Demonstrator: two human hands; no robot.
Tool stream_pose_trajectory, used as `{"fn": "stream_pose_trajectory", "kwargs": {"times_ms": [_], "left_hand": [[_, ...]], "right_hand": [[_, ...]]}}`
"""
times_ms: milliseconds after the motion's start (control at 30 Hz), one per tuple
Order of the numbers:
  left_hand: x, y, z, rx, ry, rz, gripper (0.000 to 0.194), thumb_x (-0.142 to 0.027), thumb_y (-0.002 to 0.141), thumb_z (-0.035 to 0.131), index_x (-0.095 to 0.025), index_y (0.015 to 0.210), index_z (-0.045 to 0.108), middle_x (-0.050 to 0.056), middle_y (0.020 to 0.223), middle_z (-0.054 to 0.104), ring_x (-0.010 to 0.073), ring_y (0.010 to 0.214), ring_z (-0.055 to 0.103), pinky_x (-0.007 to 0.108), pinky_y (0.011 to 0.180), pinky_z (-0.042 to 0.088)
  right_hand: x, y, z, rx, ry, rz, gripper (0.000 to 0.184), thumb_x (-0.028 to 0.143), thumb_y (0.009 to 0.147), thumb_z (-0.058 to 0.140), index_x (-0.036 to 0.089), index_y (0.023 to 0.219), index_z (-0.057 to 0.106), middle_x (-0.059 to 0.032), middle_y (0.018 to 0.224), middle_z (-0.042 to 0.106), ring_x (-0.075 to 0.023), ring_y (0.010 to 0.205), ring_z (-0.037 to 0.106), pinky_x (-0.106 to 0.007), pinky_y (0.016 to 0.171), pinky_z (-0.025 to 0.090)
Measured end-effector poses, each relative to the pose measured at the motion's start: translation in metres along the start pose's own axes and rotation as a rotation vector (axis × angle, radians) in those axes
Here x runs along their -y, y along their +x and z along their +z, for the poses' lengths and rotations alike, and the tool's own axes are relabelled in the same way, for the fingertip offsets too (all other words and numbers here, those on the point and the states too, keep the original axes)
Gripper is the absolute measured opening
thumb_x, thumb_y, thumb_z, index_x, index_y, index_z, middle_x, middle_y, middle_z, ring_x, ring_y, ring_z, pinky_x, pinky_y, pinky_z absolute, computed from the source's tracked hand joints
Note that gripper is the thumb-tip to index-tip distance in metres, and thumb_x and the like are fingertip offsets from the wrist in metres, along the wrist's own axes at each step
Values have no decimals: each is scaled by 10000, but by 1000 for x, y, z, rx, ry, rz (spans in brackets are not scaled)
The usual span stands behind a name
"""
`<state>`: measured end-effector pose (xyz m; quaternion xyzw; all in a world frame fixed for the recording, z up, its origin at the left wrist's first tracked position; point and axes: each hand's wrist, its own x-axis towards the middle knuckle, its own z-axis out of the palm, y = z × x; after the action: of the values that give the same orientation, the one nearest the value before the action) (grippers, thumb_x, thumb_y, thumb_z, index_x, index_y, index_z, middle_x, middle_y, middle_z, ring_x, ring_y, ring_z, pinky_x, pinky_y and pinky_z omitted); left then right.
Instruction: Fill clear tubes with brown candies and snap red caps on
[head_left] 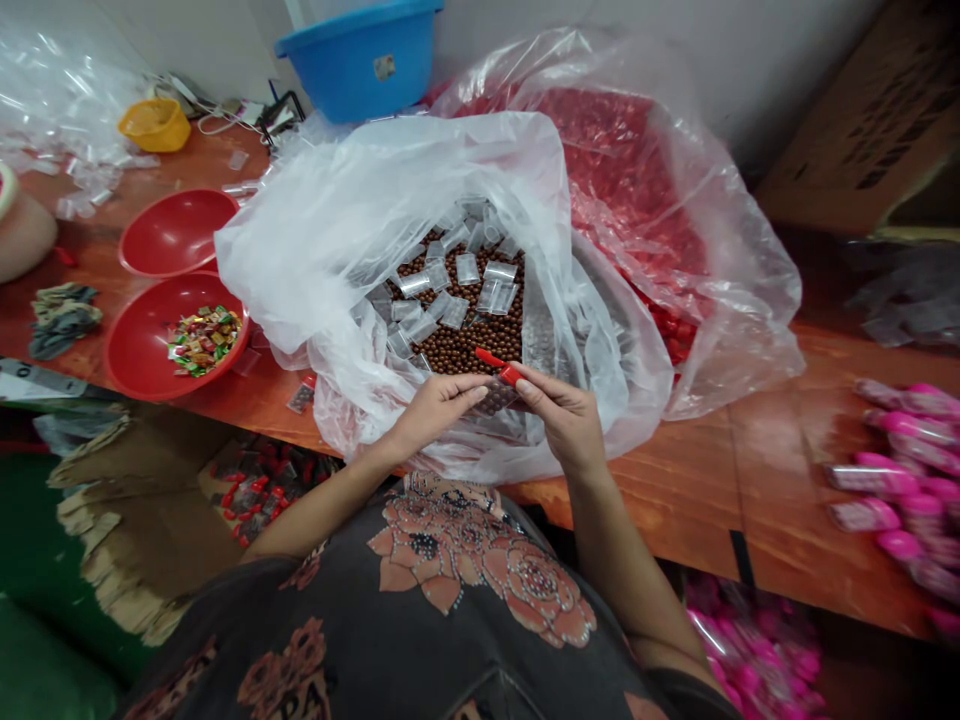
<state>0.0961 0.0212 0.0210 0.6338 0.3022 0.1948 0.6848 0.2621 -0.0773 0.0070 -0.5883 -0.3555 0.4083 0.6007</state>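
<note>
My left hand [444, 408] is closed in a pinch at a small clear plastic container [496, 398], with brown balls showing through or just behind it. My right hand [564, 412] grips a red flip-top cap [510, 374] at the container's end between thumb and fingers; its red lid stands open to the left. Both hands are over a white plastic bag [300, 230] with its mouth spread wide. Inside lie many small brown balls [495, 335] and several clear plastic containers [467, 268] on top of them.
Behind on the right is a clear bag of red caps [622, 170]. Red bowls [124, 345], one with wrapped candies [206, 340], sit left, and a blue basin [360, 60] behind. Pink-capped tubes [900, 480] lie right. A cardboard box [142, 520] holds filled red-capped containers below left.
</note>
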Motion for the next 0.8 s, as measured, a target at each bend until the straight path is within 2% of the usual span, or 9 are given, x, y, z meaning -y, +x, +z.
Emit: {"fn": "stream_pose_trajectory", "kwargs": {"times_ms": [100,233,400,500,633,800], "left_hand": [[0,-1,1,-3,19,-2,301,-306,866,605,-206,1126,722,67,1143,720,159,989,669,298,906,508],[0,-2,2,-16,53,19,280,-305,868,586,-170,1067,730,72,1056,738,154,899,667,306,843,520],[3,-2,4,-85,76,48,253,-303,860,594,-157,1008,736,61,979,743,146,842,655,305,808,522],[6,-3,6,-122,81,67,242,-300,859,597,-169,1001,743,54,976,744,150,863,657,315,838,519],[8,-4,10,-144,88,88,248,-303,864,605,-179,1029,742,63,1018,743,164,919,659,342,893,513],[9,-5,14,-112,59,76,271,-309,872,601,-172,1066,732,78,1061,736,174,949,666,366,922,511]], "right_hand": [[4,-2,-1,2,-130,-95,288,361,837,672,306,1117,706,11,1129,713,-179,1006,691,-399,915,589],[10,-6,0,13,-358,-318,282,295,876,630,294,1151,691,-4,1140,710,-164,1027,686,-367,953,565],[7,-11,7,-5,-523,-484,398,251,869,640,314,1261,621,-6,1192,688,-155,1053,676,-350,964,562],[-1,-14,12,-47,-560,-493,475,275,819,705,299,1283,609,-23,1193,688,-169,1047,678,-352,957,567],[-13,-17,17,-185,-452,-424,329,272,873,634,292,1200,667,-15,1120,717,-156,978,697,-354,901,590],[-22,-18,24,-274,-329,-383,280,291,867,636,275,1140,699,-21,1090,725,-159,965,697,-362,885,593]]}}
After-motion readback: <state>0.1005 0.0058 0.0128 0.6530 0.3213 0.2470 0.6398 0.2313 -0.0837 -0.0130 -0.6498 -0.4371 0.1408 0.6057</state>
